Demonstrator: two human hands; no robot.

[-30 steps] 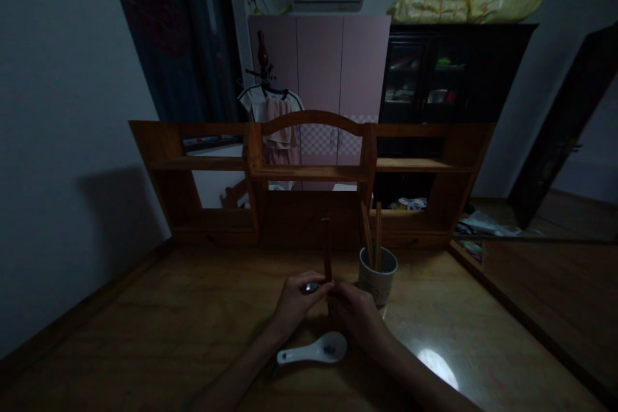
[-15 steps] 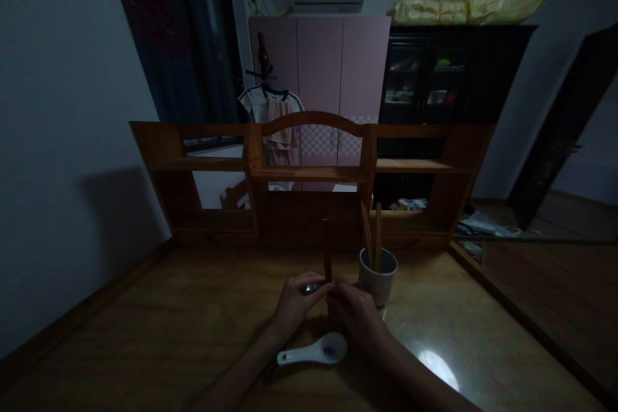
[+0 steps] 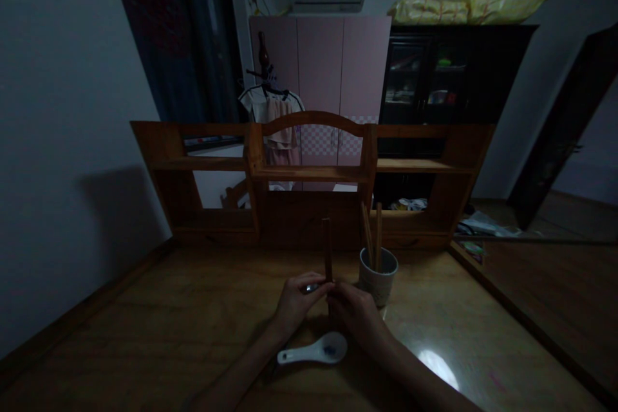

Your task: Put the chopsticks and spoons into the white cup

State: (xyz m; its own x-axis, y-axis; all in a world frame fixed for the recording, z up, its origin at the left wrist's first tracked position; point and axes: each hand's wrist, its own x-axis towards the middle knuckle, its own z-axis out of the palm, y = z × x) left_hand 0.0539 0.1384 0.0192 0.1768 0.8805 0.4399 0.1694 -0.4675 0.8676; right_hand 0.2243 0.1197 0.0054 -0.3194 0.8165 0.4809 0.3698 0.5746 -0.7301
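My left hand (image 3: 297, 301) and my right hand (image 3: 360, 314) meet above the desk, fingertips pinched together around dark brown chopsticks (image 3: 327, 248) that stand upright. How many sticks there are, I cannot make out in the dim light. A small shiny metal piece (image 3: 311, 288) shows between the thumb and fingers of my left hand; the rest of it is hidden. Below the hands, a white soup spoon (image 3: 313, 351) with a blue mark in its bowl lies on the desk, handle to the left. Just beyond my right hand stands a light grey cup (image 3: 378, 280) with several wooden chopsticks (image 3: 378, 235) in it.
A wooden shelf unit (image 3: 311, 172) runs along the back of the wooden desk (image 3: 203, 309). A raised wooden edge (image 3: 521, 322) borders the desk on the right, and a wall (image 3: 72, 206) rises at the left. Light reflects off the desktop at the lower right.
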